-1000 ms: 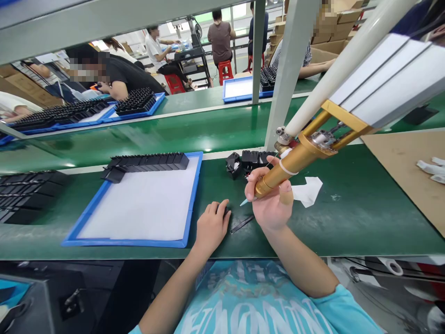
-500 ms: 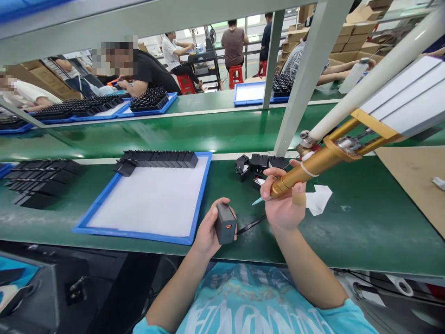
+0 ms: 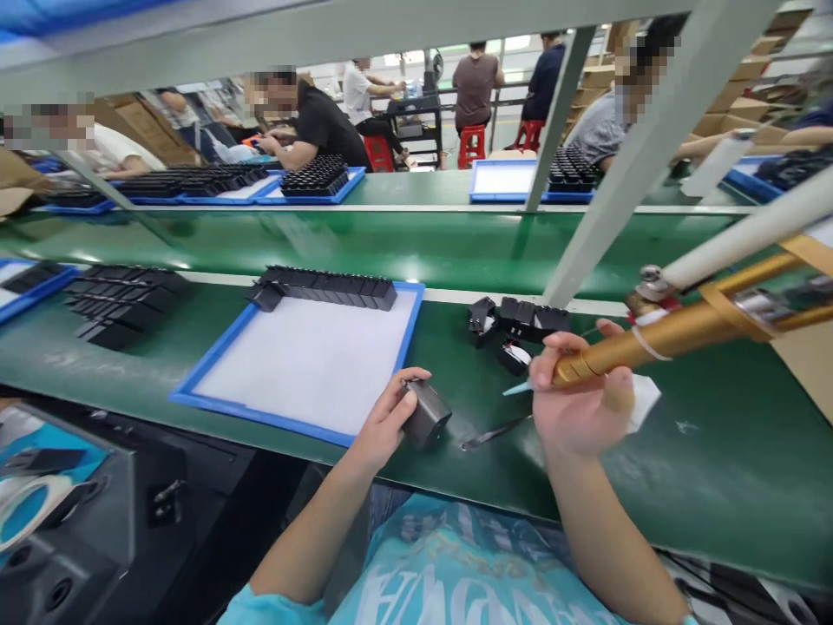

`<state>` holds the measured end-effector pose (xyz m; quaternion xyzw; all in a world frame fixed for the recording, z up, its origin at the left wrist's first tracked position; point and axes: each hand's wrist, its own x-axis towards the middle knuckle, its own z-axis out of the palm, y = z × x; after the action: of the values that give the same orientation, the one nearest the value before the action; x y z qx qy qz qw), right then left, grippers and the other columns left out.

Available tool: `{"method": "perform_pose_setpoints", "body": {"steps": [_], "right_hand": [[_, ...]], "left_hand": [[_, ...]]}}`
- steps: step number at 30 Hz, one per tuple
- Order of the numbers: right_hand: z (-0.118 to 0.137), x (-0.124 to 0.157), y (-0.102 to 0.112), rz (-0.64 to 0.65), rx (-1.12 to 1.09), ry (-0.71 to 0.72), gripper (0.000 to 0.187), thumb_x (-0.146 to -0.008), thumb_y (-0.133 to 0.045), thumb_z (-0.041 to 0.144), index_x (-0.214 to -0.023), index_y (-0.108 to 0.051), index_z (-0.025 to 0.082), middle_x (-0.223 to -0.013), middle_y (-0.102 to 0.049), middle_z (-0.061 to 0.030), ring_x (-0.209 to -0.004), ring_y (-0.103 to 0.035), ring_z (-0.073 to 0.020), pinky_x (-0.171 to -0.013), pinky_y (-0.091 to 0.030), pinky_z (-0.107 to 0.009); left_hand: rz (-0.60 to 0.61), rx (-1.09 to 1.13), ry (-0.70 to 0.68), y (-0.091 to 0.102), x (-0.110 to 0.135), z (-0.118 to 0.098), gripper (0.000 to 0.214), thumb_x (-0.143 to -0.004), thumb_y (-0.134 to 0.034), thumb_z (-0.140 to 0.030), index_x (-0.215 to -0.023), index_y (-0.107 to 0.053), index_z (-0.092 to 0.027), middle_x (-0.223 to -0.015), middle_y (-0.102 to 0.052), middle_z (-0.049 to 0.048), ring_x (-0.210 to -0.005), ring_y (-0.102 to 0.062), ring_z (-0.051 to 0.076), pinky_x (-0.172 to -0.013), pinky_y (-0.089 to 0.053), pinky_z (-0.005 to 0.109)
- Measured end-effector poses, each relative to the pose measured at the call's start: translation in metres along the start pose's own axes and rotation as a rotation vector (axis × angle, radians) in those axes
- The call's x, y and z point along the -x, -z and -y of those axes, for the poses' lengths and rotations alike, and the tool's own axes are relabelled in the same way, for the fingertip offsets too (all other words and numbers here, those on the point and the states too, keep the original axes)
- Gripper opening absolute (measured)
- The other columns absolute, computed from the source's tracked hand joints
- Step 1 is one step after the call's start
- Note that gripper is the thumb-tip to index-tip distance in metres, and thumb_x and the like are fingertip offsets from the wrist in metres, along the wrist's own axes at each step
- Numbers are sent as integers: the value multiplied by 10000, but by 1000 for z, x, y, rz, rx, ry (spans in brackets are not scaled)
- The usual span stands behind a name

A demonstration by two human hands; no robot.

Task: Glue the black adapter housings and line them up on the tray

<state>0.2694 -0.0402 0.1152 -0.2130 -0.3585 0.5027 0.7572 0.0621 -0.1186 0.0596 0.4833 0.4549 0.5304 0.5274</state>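
My left hand (image 3: 383, 423) is closed round a small dark grey charger block (image 3: 426, 417), held just above the green bench near its front edge. My right hand (image 3: 579, 399) grips a gold dispensing gun (image 3: 657, 340) whose pale blue nozzle tip (image 3: 517, 389) points left, a short way right of the block. A white tube (image 3: 742, 239) runs up from the gun to the right. A thin dark strip (image 3: 495, 432) lies on the bench between my hands. Behind the nozzle sits a small cluster of black parts (image 3: 524, 321).
A blue-rimmed white tray (image 3: 305, 360) with a row of black blocks (image 3: 331, 288) along its far edge lies to the left. More black blocks (image 3: 123, 299) lie further left. A grey post (image 3: 625, 182) rises behind. White paper (image 3: 644, 399) lies under my right hand. Other people work at the far bench.
My left hand picked the grey block up off the bench, turned it face-up, and now tilts it lower. The view swung right to left; the gun stayed in my right hand.
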Motion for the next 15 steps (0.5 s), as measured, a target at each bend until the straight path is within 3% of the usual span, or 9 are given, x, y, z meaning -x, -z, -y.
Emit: {"method": "perform_pose_setpoints", "body": {"steps": [3,6,9,11,15], "right_hand": [[2,0,-1,-27,5,-25,411,-751,-620,491,-1082,-543,260,-797,-707,-9,-436,-499,-122,-443,-365,-265],[2,0,1,-31,13,-38,411,-746,-612,490,-1089,-553,272,-792,-707,-5,-430,-489,-131,-443,-362,-275],[1,0,4,-28,22,-24,412,-749,-594,489,-1093,-558,265,-784,-707,-12,-424,-477,-135,-436,-352,-279],[-1,0,6,-24,25,-20,417,-748,-590,493,-1094,-559,261,-783,-708,-16,-424,-472,-134,-439,-355,-280],[-2,-1,9,-36,43,-20,438,-734,-599,506,-1095,-567,260,-780,-706,-21,-431,-474,-136,-448,-363,-285]], "left_hand": [[-238,-697,-55,47,-13,-10,344,-938,-483,-446,-1217,-528,-251,-1035,-624,51,-888,-617,194,-805,-491,292],[-433,-1350,27,116,-46,-25,407,-956,-412,-444,-1300,-478,-236,-1171,-626,80,-1035,-608,246,-880,-464,327],[-549,-1487,99,186,-85,-38,428,-955,-400,-369,-1318,-467,-152,-1242,-589,161,-1133,-553,316,-935,-418,397],[-587,-1542,139,219,-107,-41,437,-945,-400,-349,-1299,-482,-106,-1207,-591,203,-1141,-533,346,-948,-393,429],[-642,-1597,194,253,-127,-34,526,-922,-415,-343,-1364,-414,-58,-1189,-585,241,-1126,-522,370,-917,-396,445]]}}
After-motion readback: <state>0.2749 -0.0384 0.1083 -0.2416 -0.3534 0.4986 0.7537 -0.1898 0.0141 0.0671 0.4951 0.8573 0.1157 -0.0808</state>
